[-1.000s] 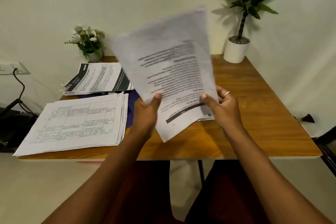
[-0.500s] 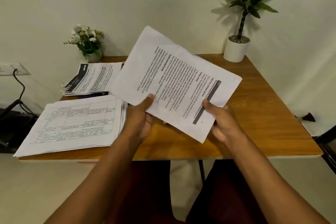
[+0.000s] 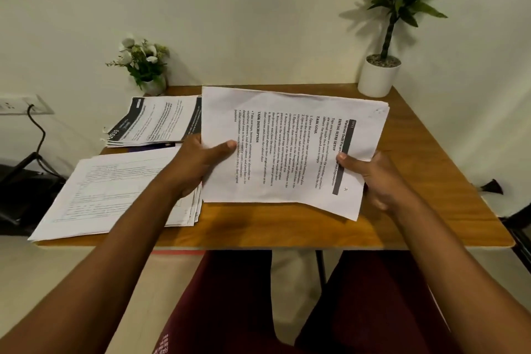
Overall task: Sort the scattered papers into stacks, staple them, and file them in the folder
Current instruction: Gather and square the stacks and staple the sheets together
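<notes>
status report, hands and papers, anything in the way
Gripping with left hand and right hand: sheaf of papers, flat over the table. Left of it, far stack and near stack. Left forearm crosses the near stack.

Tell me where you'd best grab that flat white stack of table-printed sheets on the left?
Pinch the white stack of table-printed sheets at its left edge, coming from the left. It lies flat on the wooden table, but that edge seems to overhang the tabletop, leaving room for fingers underneath.
</notes>
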Action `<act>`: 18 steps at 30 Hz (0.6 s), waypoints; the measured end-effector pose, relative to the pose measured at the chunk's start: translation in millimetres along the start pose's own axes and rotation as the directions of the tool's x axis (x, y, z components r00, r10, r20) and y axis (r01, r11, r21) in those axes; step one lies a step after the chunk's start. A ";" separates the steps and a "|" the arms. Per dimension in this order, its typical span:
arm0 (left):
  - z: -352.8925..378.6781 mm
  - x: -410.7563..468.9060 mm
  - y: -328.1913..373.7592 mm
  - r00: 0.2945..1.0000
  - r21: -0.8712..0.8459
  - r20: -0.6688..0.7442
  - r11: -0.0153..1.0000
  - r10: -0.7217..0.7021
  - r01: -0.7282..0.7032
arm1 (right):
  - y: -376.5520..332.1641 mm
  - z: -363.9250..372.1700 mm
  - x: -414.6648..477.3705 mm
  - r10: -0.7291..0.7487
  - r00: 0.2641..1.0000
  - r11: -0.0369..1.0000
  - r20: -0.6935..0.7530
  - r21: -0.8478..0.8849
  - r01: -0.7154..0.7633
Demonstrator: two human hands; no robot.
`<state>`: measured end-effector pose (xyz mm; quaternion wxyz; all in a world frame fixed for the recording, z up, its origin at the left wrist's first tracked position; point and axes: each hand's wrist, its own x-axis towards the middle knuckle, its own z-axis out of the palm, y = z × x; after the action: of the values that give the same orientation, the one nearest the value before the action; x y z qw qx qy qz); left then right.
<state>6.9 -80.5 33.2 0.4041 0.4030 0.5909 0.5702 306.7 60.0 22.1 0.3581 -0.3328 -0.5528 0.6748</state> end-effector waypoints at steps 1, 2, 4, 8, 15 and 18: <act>1.3 -0.7 -1.9 1.000 0.012 -0.019 1.000 0.014 -0.014 | -2.7 -0.9 0.2 -0.007 1.000 1.000 0.012 -0.012 0.007; 2.2 -1.4 -3.6 0.999 0.034 -0.043 0.999 0.029 -0.028 | -5.0 -2.1 0.9 -0.015 1.000 1.000 0.025 -0.024 0.015; 1.8 -2.3 -7.2 0.994 0.088 -0.087 0.995 0.062 -0.054 | -9.9 -4.0 1.7 -0.035 0.999 0.999 0.036 -0.037 0.036; 3.0 -5.0 -10.1 0.985 0.078 -0.121 0.991 0.122 -0.113 | -13.3 -6.3 3.6 -0.119 0.993 0.992 -0.005 -0.052 0.119; 10.5 -19.4 -40.0 0.984 0.095 -0.175 0.995 0.023 -0.007 | 17.9 -9.8 -4.2 -0.151 0.988 0.964 -0.037 -0.226 0.139; 9.5 -20.2 -34.8 0.983 0.100 -0.173 0.994 0.056 -0.039 | 14.0 -9.8 -4.0 -0.156 0.986 0.965 -0.054 -0.222 0.140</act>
<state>22.3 -97.0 -1.4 0.3170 0.3842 0.6410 0.5839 315.5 59.7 6.9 0.3885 -0.3516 -0.6333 0.5695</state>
